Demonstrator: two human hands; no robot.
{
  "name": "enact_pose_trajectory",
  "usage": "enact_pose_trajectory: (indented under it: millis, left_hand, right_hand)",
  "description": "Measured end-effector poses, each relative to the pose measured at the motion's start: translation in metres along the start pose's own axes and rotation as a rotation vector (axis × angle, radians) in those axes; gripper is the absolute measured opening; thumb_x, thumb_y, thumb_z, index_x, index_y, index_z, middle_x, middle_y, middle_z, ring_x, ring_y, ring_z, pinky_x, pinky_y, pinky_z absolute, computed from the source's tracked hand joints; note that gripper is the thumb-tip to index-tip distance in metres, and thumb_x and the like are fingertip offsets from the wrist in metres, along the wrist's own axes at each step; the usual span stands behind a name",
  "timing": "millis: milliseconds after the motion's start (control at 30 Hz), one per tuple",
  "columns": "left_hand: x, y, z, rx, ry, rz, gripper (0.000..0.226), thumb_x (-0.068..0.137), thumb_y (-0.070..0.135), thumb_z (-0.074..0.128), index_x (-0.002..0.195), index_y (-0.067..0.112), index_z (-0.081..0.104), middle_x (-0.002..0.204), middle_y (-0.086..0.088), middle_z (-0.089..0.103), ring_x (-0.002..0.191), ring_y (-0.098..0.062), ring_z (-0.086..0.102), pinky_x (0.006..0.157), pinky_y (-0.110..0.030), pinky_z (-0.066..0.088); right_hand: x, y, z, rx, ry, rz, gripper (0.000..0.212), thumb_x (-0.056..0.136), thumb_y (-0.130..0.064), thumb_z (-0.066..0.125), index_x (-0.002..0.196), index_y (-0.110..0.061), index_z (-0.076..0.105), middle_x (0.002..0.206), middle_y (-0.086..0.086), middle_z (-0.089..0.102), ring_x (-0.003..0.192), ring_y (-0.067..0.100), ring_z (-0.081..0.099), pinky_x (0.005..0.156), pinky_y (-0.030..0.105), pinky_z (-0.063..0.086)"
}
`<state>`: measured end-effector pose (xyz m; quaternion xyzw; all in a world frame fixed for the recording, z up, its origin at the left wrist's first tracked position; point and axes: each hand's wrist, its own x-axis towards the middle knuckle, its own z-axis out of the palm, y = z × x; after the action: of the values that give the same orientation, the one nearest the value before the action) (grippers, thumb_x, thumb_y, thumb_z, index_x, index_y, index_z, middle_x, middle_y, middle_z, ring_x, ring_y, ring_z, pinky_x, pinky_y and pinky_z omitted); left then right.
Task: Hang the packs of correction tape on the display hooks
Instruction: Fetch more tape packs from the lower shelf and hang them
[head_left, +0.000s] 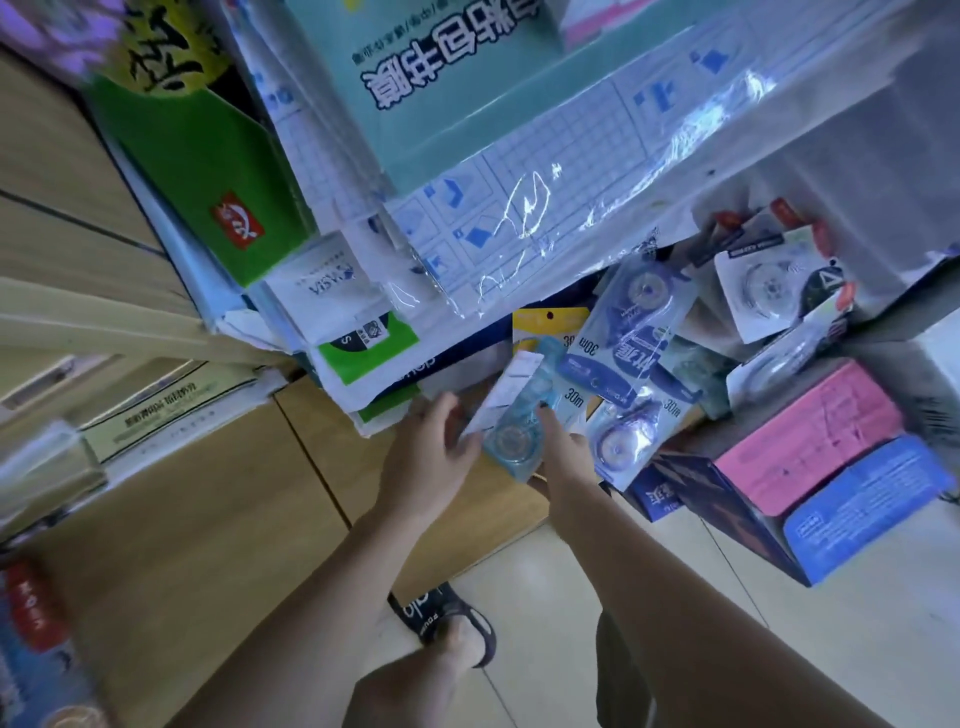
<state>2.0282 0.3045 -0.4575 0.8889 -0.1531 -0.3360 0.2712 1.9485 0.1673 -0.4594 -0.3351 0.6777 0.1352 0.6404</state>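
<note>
Here, two hands hold one pack of correction tape.

The right hand (563, 447) has its fingers curled round the light blue pack (519, 415), pinching it from the right. The left hand (434, 441) touches the pack's left edge with loose, straight fingers. Just right of the fingers, more packs (631, 358) lie piled. Farther right sits a pink and blue box (831, 467).

Pale tiled floor (561, 597) beside wooden cabinet (208, 519) under crowded shelves.

Correction tape pack (524, 410) between both hands, hanging packs (631, 364) just right, boxes (810, 457) farther right
</note>
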Motion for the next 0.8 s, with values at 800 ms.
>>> enact_pose_trajectory:
  millis: [800]
  left_hand:
    - [-0.003, 0.041, -0.019, -0.801, -0.438, -0.49, 0.033, 0.089, 0.028, 0.08, 0.118, 0.013, 0.078, 0.12, -0.018, 0.077, 0.12, -0.04, 0.07, 0.11, -0.056, 0.051]
  right_hand:
    - [-0.035, -0.006, -0.038, -0.001, -0.414, -0.03, 0.061, 0.075, -0.033, 0.078, 0.131, -0.013, 0.063, 0.119, 0.012, 0.075, 0.106, 0.03, 0.073, 0.078, 0.035, 0.062]
